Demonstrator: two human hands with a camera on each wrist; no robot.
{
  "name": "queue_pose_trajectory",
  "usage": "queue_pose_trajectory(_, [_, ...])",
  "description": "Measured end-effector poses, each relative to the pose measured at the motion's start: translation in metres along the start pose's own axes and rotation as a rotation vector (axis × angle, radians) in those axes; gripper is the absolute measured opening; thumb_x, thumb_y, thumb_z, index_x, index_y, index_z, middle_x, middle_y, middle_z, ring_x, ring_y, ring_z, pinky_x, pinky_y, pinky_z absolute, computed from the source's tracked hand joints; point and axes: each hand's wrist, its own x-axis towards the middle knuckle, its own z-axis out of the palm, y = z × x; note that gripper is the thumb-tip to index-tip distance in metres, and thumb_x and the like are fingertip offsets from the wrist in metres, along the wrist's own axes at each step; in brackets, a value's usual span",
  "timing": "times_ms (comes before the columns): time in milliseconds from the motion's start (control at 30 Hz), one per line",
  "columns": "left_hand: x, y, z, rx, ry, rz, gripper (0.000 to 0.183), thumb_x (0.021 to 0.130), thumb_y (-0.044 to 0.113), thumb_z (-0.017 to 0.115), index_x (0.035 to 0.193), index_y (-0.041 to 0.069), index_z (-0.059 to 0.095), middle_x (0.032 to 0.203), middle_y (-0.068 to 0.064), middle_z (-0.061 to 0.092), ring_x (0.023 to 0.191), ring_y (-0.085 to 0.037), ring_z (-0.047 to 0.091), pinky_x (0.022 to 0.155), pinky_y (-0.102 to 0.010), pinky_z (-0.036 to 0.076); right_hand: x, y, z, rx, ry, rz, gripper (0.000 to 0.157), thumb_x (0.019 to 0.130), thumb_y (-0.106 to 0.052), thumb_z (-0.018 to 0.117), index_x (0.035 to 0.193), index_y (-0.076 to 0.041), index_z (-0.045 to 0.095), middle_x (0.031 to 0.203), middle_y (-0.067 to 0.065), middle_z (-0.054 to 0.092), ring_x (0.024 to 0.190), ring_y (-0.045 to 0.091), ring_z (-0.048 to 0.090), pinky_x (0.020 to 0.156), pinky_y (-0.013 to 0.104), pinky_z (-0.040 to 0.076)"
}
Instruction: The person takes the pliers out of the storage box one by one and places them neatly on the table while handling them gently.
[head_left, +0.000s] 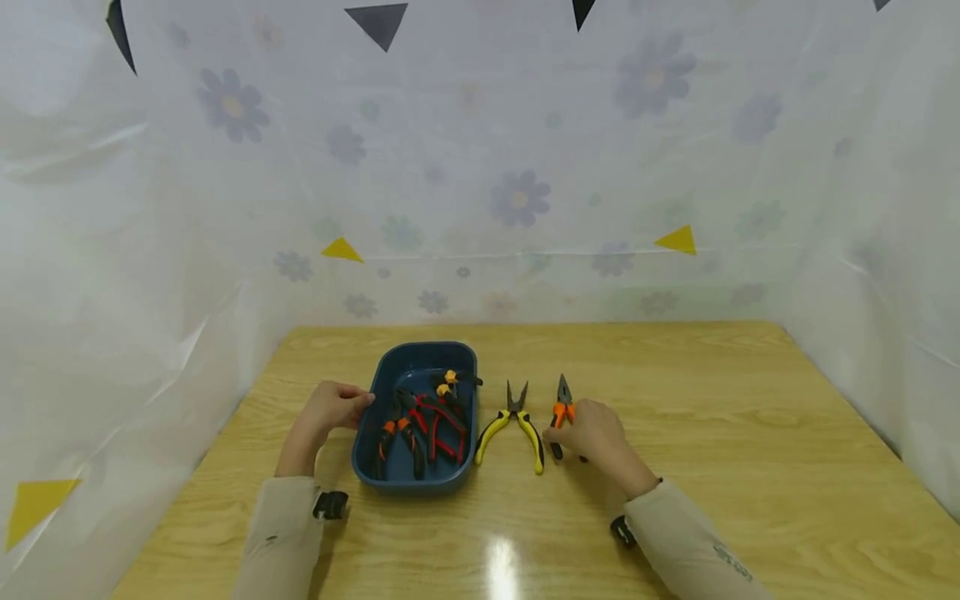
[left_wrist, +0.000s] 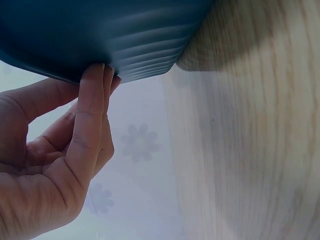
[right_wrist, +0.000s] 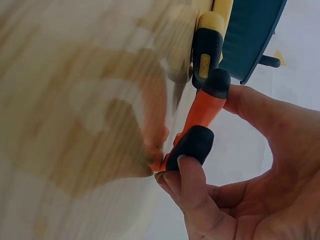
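Note:
My left hand [head_left: 335, 408] pinches the left rim of a dark blue tub [head_left: 362, 467]; in the left wrist view the thumb is inside the edge and the fingers [left_wrist: 90, 115] lie against the ribbed outer wall. Several pliers lie in the tub, among them orange-and-black ones [head_left: 406, 429] and red-handled ones [head_left: 448, 412]. To the right, my right hand [head_left: 596, 433] holds needle-nose pliers [head_left: 564, 392] by their orange-and-black handles, thumb on one handle and fingers on the other. Their jaws point away from me, and the hand hides part of the handles.
Yellow-and-black needle-nose pliers [head_left: 516, 417] lie spread on the wooden table [head_left: 712, 400], between the tub and my right hand. A black handle [head_left: 468, 379] sticks out over the tub's right rim. Behind the table hangs a flowered sheet [head_left: 450, 192].

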Motion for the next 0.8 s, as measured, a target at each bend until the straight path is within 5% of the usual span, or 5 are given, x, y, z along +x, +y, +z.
queue_pose_trajectory(800, [-0.0019, 0.0028, -0.0001, 0.022, -0.001, 0.003, 0.032, 0.088, 0.019, 0.055, 0.108, -0.006, 0.059, 0.088, -0.014, 0.062, 0.070, -0.017, 0.060, 0.068, -0.036, 0.053, -0.0004, -0.0048, 0.0023, -0.072, -0.045, -0.011, 0.040, 0.071, -0.040, 0.070, 0.054, -0.009, 0.051, 0.051, 0.001, 0.044, 0.043, 0.012, 0.041, 0.036, 0.020, 0.029])
